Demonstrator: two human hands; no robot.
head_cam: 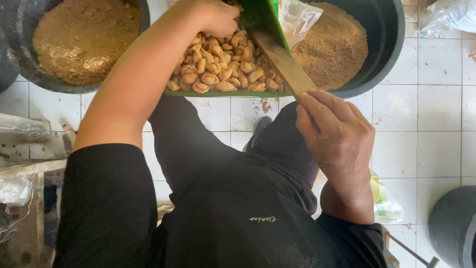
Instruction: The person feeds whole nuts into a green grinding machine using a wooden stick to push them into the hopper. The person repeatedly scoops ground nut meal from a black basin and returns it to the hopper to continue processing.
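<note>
The biggest things are two dark round tubs. One tub [20, 59] sits at eleven o'clock and the other tub [386, 44] at one o'clock. Both are full of brown crumbs [82, 37].

Between them, at twelve o'clock, I hold a green tray [218, 93] full of little tan nut pieces [223, 64]. It hangs over the white floor tiles [436, 114], right above my knees.

My right hand [337, 134] is closed around the long flat handle [285, 64] of the tray. My left hand [215, 17] is down in the pile of pieces with its fingers curled. I cannot tell if it has grabbed any.

The tray looks full up to its low front edge. If I tip it toward me, pieces could roll off onto the floor. If my left hand pushes too hard, it could shove some over the side. If my right hand slips on the thin handle, the whole tray could drop.

Now the bags. A see-through bag [297, 17] lies on the crumbs at one o'clock, just beside the tray. A white crinkly bag [451, 15] is in the far corner at two o'clock. A small clear bag with green and yellow on it [384, 203] lies on the floor at four o'clock, by my right arm. At nine o'clock there is some clear plastic wrap [20, 131].
</note>
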